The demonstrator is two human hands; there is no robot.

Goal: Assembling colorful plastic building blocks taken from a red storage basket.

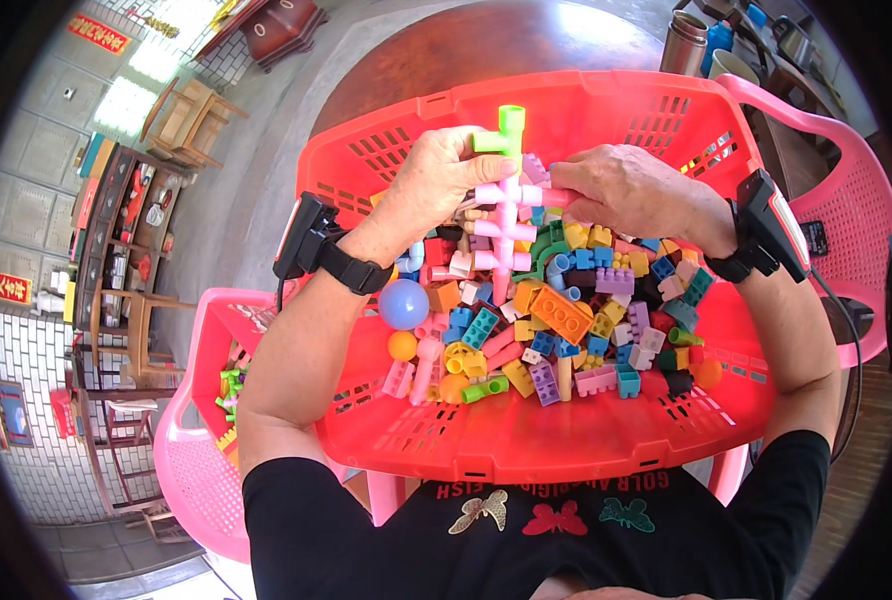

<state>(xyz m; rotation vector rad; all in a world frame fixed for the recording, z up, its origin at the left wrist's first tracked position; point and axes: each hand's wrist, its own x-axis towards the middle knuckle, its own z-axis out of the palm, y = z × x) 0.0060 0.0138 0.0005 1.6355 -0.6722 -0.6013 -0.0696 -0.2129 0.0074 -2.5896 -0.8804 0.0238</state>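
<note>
A chain of plastic pipe connectors (508,222) stands over the red basket (406,440), mostly pink and lilac with a green piece (510,122) at its top. My left hand (444,175) grips the chain just below that green piece, thumb across it. From the other side, my right hand (616,190) has its fingers closed round a pink pipe piece (556,197), which meets one of the side arms. Below both hands lie many building blocks (561,315), more pipe pieces and a few balls, including a blue ball (404,304).
Pink plastic chairs (201,480) stand to the left and right (846,170). Behind the basket is a round brown table (446,50) with a steel flask (684,42) at its right. Another red container (234,390) with green pieces sits on the left chair. Shelves (131,220) line the left wall.
</note>
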